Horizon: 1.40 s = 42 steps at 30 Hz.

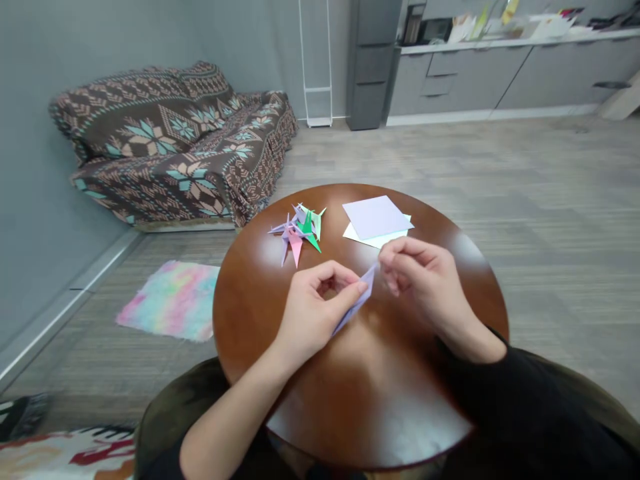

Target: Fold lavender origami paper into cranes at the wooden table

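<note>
My left hand (pixel 320 300) pinches a folded piece of light purple origami paper (pixel 357 303) between thumb and fingers, above the middle of the table. The paper is narrow, tilted, and pointed at its upper right end. At that point my right hand (pixel 420 277) is closed, thumb and forefinger pressed together on the tip; slight blur softens its fingers. Beyond my left hand lies a cluster of several folded paper cranes (pixel 301 230) in purple, pink and green. Farther back, flat purple paper (pixel 377 217) rests on top of a pale greenish sheet (pixel 370 240).
A round brown table (pixel 370 393) with a glossy top stands in front of me. Past it on the left is a sofa (pixel 190 147) under a patterned cover, with a fluffy pastel rug (pixel 170 300) on the floor. Grey kitchen cabinets (pixel 465 80) line the back right.
</note>
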### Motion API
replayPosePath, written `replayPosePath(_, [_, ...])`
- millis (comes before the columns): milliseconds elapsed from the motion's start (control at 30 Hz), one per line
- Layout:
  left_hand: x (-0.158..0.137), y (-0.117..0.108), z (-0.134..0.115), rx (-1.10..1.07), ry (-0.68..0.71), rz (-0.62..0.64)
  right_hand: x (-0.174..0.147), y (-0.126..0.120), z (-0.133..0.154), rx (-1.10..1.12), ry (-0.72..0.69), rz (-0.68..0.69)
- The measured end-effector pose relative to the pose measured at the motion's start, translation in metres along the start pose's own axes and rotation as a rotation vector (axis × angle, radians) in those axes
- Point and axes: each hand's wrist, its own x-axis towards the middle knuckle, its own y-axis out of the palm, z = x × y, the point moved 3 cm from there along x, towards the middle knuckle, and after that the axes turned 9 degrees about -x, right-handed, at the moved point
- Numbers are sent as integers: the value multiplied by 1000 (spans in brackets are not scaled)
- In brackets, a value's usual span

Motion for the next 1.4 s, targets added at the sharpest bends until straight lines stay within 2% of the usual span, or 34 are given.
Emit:
replayPosePath(67, [1,-1,2,17,-13,4,3,-6,3,-20,-76,-81])
replayPosePath(100, [1,-1,3,19,-19,9,3,-6,4,-66,-100,-49])
replayPosePath(200, [3,-1,5,16,-41,44,2,0,5,-177,-72,187])
replayPosePath(267, [4,-3,7,-1,-39,47,1,1,4,-210,-37,244])
replayPosePath(333, [7,-8,7,-85,14,-14,4,-3,2,-169,-20,145])
replayPosePath(433, [9,-16,8,-306,98,-139,9,-16,-4,-20,5,-105])
replayPosePath(500, [7,-14,8,-342,100,-135,11,-20,-7,61,18,-205])
replayPosePath(567, [4,-7,6,-271,108,-75,11,-19,-8,100,26,-217])
replayPosePath(700, [-1,5,1,-177,141,8,3,-6,-5,131,17,-118])
replayPosePath(867, [0,-4,-3,16,243,-38,-5,2,6,58,-61,68])
replayPosePath(1000, [2,-6,-4,-1,293,8,-7,2,9,-15,-104,259])
replayPosePath(1200, [2,-1,3,-132,263,16,-6,3,9,-122,-193,167])
replayPosePath(1400, [1,-4,0,-69,279,3,-8,1,10,-147,-234,190])
